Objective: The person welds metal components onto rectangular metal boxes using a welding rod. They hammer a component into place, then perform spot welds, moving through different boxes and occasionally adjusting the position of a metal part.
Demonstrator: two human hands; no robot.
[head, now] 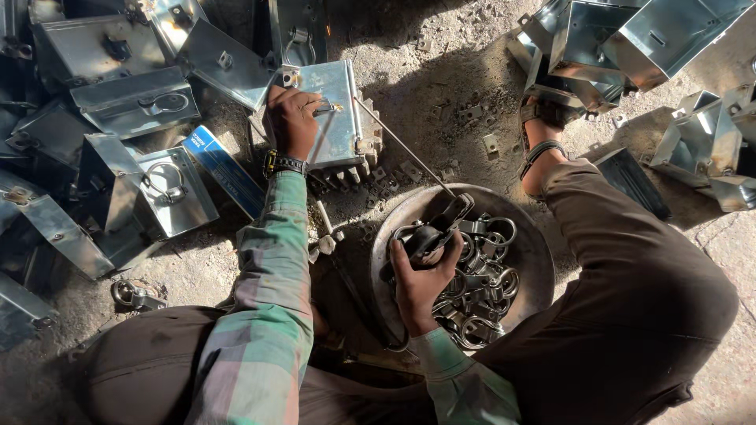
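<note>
Fingers (277,101) of the left hand (293,122) press down flat on a shiny metal box (335,118) lying on the dirt floor (441,71), curled over its top edge near a small glowing spot. Right hand (421,275) is closed around a dark welding holder (433,232) whose thin rod (398,142) reaches up to that box. Under this hand sits a round metal pan (535,244) full of ring latches (480,283). More metal boxes (142,102) are piled at the left, with a blue carton (224,169) beside them, and further boxes (630,39) lie beyond the sandalled foot (539,134)
</note>
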